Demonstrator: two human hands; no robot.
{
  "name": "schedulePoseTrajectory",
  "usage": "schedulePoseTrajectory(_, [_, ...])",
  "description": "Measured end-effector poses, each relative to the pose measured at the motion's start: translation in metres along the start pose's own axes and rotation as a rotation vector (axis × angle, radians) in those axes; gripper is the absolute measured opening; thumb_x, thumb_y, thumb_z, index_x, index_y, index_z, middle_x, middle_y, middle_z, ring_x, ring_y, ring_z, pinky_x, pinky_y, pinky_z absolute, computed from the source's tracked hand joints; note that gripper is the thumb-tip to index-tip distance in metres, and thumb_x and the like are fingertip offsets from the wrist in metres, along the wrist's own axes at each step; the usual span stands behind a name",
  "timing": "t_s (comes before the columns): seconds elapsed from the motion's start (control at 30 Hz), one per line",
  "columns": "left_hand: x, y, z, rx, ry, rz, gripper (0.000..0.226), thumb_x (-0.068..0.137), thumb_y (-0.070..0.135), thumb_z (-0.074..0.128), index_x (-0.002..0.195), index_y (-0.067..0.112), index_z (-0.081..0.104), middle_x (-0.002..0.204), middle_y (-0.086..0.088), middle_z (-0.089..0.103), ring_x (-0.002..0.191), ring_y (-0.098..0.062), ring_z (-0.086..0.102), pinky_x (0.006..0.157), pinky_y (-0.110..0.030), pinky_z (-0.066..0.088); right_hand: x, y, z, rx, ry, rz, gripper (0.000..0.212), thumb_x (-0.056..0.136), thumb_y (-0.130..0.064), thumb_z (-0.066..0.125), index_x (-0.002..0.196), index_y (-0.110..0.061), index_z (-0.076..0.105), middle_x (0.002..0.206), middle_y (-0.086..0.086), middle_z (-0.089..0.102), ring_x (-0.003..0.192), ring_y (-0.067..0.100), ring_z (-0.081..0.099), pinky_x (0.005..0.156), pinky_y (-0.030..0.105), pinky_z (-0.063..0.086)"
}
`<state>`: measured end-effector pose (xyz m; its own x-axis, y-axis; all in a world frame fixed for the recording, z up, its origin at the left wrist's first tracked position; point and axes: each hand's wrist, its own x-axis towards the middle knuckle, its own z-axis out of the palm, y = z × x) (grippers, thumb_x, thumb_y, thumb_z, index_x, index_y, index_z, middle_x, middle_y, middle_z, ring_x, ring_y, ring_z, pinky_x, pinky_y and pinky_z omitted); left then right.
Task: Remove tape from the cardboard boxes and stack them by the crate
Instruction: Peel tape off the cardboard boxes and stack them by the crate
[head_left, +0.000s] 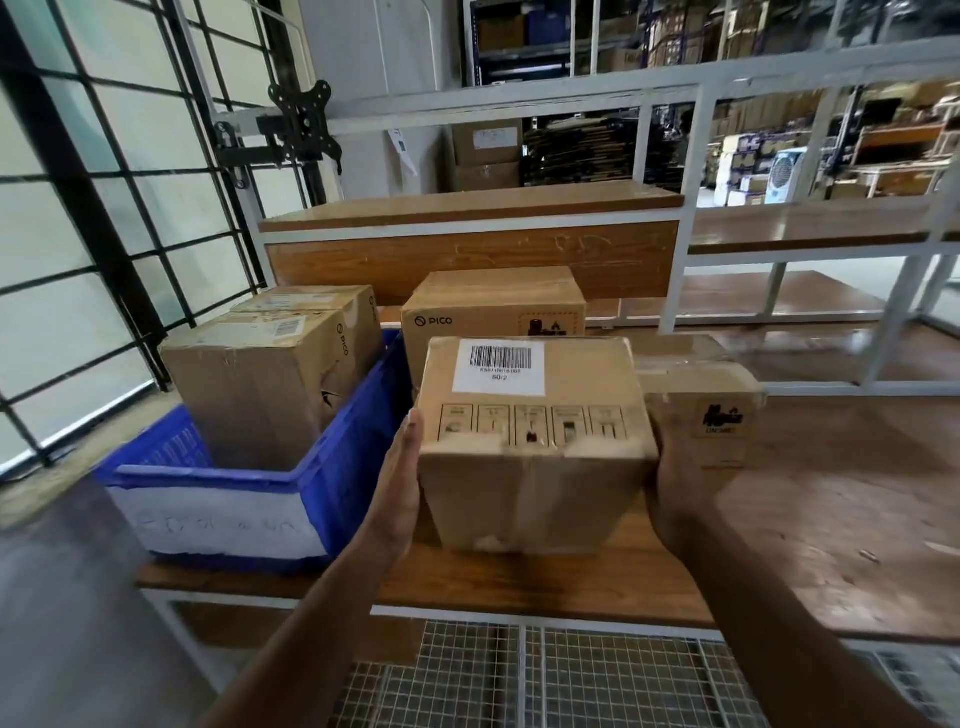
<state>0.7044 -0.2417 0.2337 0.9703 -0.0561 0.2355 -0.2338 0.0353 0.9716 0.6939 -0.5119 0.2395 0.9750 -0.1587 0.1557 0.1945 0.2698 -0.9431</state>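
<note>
Pressing flat against the carried box's sides, both hands hold it just right of the blue crate; two boxes remain inside, tape apparently unpeeled.

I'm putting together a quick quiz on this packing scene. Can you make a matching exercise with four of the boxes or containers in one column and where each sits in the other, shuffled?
Things:
1. barcode box
2. blue crate
3. PICO box
4. small box

Places:
A. on the table's left edge, holding two cardboard boxes
B. behind the right hand, partly hidden
C. between the left hand and the right hand, near the table's front
D. directly behind the barcode box, against the wooden panel

Pairs: 1-C, 2-A, 3-D, 4-B
</note>
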Motion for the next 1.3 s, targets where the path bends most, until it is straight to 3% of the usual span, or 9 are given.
schedulePoseTrajectory(0.13, [0.009, 0.006, 0.015, 0.061, 0.05, 0.01, 0.062, 0.095, 0.055, 0.044, 0.151, 0.031, 0.037, 0.125, 0.014, 0.06, 0.101, 0.011, 0.063, 0.072, -0.011, 0.053, 0.008, -0.001, 0.009, -0.133, 0.008, -0.07, 0.043, 0.097, -0.043, 0.053, 0.138, -0.031, 0.051, 0.122, -0.003, 0.065, 0.11, 0.017, 0.061, 0.088, 0.037, 0.05])
schedulePoseTrajectory(0.27, [0.021, 0.011, 0.02, 0.14, 0.09, 0.042, 0.06, 0.101, 0.045, 0.044, 0.157, 0.033, 0.023, 0.132, 0.018, 0.052, 0.097, 0.022, 0.058, 0.072, -0.009, 0.052, 0.017, -0.003, 0.014, -0.373, 0.044, -0.211, 0.046, 0.101, -0.032, 0.05, 0.146, -0.028, 0.039, 0.133, -0.004, 0.052, 0.117, 0.01, 0.052, 0.088, 0.026, 0.046])
schedulePoseTrajectory(0.4, [0.027, 0.012, 0.017, 0.466, 0.18, 0.208, 0.069, 0.098, 0.059, 0.047, 0.158, 0.04, 0.018, 0.163, 0.013, 0.024, 0.14, 0.005, 0.029, 0.112, -0.037, 0.039, 0.018, -0.008, 0.017, -0.937, 0.146, -0.579, 0.049, 0.101, -0.023, 0.047, 0.149, -0.018, 0.038, 0.156, 0.002, 0.035, 0.146, 0.012, 0.024, 0.118, 0.038, 0.026])
schedulePoseTrajectory(0.5, [0.03, 0.01, 0.01, 0.847, 0.158, 0.521, 0.071, 0.093, 0.067, 0.047, 0.155, 0.035, 0.033, 0.165, 0.011, 0.022, 0.151, -0.002, 0.012, 0.117, -0.044, 0.022, 0.015, -0.01, 0.028, -1.325, 0.038, -0.796, 0.051, 0.1, -0.045, 0.044, 0.143, -0.016, 0.045, 0.152, 0.001, 0.042, 0.145, 0.009, 0.024, 0.122, 0.039, 0.015])
schedulePoseTrajectory(0.6, [0.032, 0.007, 0.005, 1.062, 0.084, 0.713, 0.083, 0.086, 0.078, 0.051, 0.146, 0.022, 0.05, 0.158, 0.0, 0.041, 0.151, -0.013, 0.026, 0.121, -0.049, 0.023, 0.017, -0.003, 0.032, -1.6, -0.056, -0.753, 0.074, 0.091, -0.071, 0.039, 0.14, -0.017, 0.048, 0.147, 0.004, 0.05, 0.14, 0.017, 0.039, 0.119, 0.042, 0.023])
schedulePoseTrajectory(0.83, [0.047, -0.002, 0.001, 1.009, 0.151, 0.762, 0.065, 0.084, 0.069, 0.063, 0.125, 0.019, 0.068, 0.131, 0.002, 0.066, 0.124, -0.011, 0.057, 0.096, -0.045, 0.055, 0.023, 0.004, 0.036, -1.583, 0.045, -0.782, 0.071, 0.093, -0.069, 0.031, 0.125, -0.015, 0.063, 0.129, 0.005, 0.065, 0.121, 0.019, 0.059, 0.101, 0.037, 0.041])
schedulePoseTrajectory(1.1, [0.043, -0.005, 0.005, 0.947, 0.157, 0.796, 0.067, 0.086, 0.067, 0.062, 0.128, 0.015, 0.064, 0.133, -0.001, 0.063, 0.126, -0.012, 0.053, 0.096, -0.042, 0.055, 0.027, 0.006, 0.031, -1.591, 0.015, -0.801, 0.072, 0.091, -0.073, 0.034, 0.129, -0.017, 0.06, 0.133, 0.004, 0.063, 0.122, 0.02, 0.057, 0.101, 0.037, 0.04])
schedulePoseTrajectory(1.2, [0.04, -0.01, 0.009, 0.915, 0.188, 0.751, 0.076, 0.085, 0.066, 0.064, 0.141, 0.018, 0.051, 0.143, -0.003, 0.053, 0.131, -0.012, 0.047, 0.097, -0.038, 0.053, 0.026, 0.004, 0.036, -1.569, 0.034, -0.782, 0.075, 0.092, -0.074, 0.03, 0.127, -0.016, 0.062, 0.13, 0.003, 0.064, 0.122, 0.02, 0.057, 0.099, 0.038, 0.039])
schedulePoseTrajectory(1.3, [0.028, -0.025, 0.012, 0.671, 0.272, 0.528, 0.098, 0.078, 0.063, 0.073, 0.155, 0.031, 0.02, 0.161, 0.0, 0.027, 0.141, -0.009, 0.034, 0.097, -0.027, 0.044, 0.024, 0.006, 0.037, -1.565, 0.056, -0.767, 0.077, 0.092, -0.075, 0.028, 0.13, -0.016, 0.061, 0.132, 0.003, 0.063, 0.123, 0.018, 0.056, 0.1, 0.037, 0.038])
